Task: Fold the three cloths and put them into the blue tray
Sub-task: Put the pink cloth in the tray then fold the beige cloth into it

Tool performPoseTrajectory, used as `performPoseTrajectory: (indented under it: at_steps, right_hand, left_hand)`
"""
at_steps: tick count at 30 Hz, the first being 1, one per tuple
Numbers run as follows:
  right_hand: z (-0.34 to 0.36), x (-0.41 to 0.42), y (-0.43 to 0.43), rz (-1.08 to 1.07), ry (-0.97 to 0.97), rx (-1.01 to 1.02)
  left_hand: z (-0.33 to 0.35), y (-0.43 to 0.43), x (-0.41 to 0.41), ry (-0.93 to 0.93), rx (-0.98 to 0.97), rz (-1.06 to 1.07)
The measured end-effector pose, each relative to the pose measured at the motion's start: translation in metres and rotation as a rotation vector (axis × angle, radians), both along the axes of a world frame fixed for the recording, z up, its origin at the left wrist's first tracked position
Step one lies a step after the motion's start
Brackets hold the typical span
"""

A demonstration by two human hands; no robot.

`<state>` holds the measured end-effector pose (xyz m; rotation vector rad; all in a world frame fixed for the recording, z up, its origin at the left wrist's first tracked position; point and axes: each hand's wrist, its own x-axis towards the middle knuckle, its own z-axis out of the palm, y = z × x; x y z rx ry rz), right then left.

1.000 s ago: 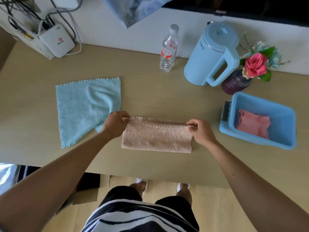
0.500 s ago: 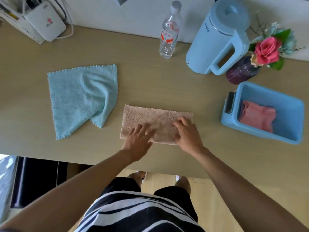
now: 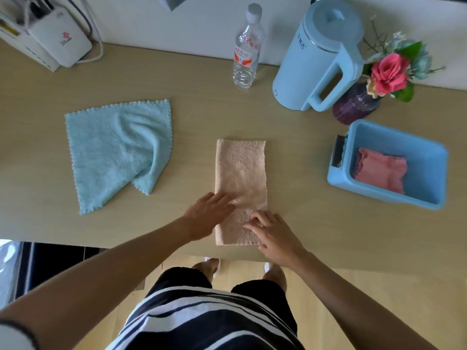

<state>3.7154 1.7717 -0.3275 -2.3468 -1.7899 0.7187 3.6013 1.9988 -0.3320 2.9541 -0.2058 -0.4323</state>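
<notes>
**Three cloths, one blue tray (image 3: 417, 147), one worktop (image 3: 202, 117)**

Three cloths were counted: one light-blue cloth (image 3: 116, 150) and one beige cloth (image 3: 240, 173) lay on the single worktop, and one pink cloth (image 3: 379, 170) lay in the only blue tray. Two grips were in view, the left grip (image 3: 207, 213) and the right grip (image 3: 274, 234), both on the beige cloth. Along the back edge stood one water bottle (image 3: 246, 54), one pale-blue kettle (image 3: 316, 64) and one purple vase (image 3: 353, 107), which held one pink rose (image 3: 388, 73) among smaller blooms too blurred to count. Two white boxes, one router-like box (image 3: 60, 44) and one longer box (image 3: 17, 44), sat at the far left corner.
</notes>
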Motion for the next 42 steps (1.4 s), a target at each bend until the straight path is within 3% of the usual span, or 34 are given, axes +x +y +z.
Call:
performPoseTrajectory:
  at_steps: [7, 10, 15, 17, 21, 24, 26, 29, 34, 42]
  right_hand:
    - [-0.005, 0.008, 0.009, -0.038, -0.087, 0.11]
    - [-0.004, 0.008, 0.019, -0.102, -0.015, 0.074]
    - [0.02, 0.015, 0.032, -0.291, 0.316, -0.044]
    - [0.027, 0.018, 0.03, -0.415, 0.498, -0.03]
    - [0.038, 0.024, 0.025, -0.595, 0.793, 0.0]
    - [0.044, 0.032, 0.024, -0.609, 0.909, -0.058]
    - [0.045, 0.036, 0.025, -0.602, 0.83, -0.079]
    - [0.048, 0.041, 0.036, -0.644, 0.708, -0.001]
    - [0.042, 0.05, 0.061, -0.735, 0.664, 0.07]
    - [0.01, 0.06, 0.079, -0.818, 0.468, 0.101]
  left_hand:
    - [0.005, -0.002, -0.017, 0.027, -0.047, 0.036]
    - [0.007, 0.001, -0.016, 0.061, -0.06, 0.026]
    - [0.005, -0.001, -0.02, 0.131, -0.066, 0.052]
    - [0.005, -0.004, -0.021, 0.052, -0.136, 0.096]
    - [0.02, -0.015, -0.018, -0.058, -0.475, 0.397]
    - [0.031, -0.014, -0.012, 0.102, -0.715, 0.594]
    - [0.032, -0.007, -0.007, 0.232, -0.779, 0.641]
    - [0.029, 0.003, 0.0, 0.278, -0.834, 0.731]
    - [0.026, 0.013, 0.016, 0.165, -0.774, 0.964]
    - [0.016, 0.016, 0.029, -0.013, -0.86, 1.093]
